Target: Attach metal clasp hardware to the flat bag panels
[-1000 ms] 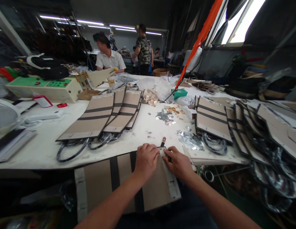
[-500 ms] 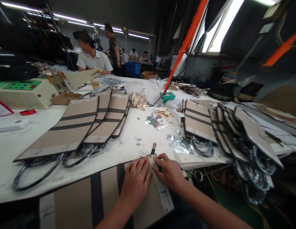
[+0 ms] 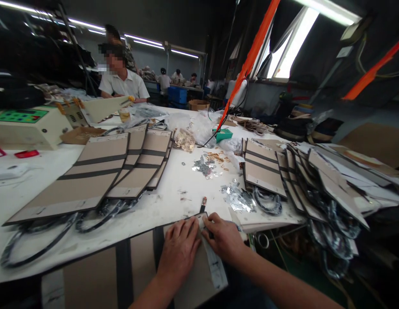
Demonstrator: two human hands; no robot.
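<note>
No text legible; dark characters on clear plastic bag [image 3: 199,128] are too small to read; markings on green control panel [image 3: 21,116] are too blurred.

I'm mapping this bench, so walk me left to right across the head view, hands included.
Machine with a green panel → shallow brown box → left hand → right hand → beige panel with two dark stripes → tilted beige panel.
</note>
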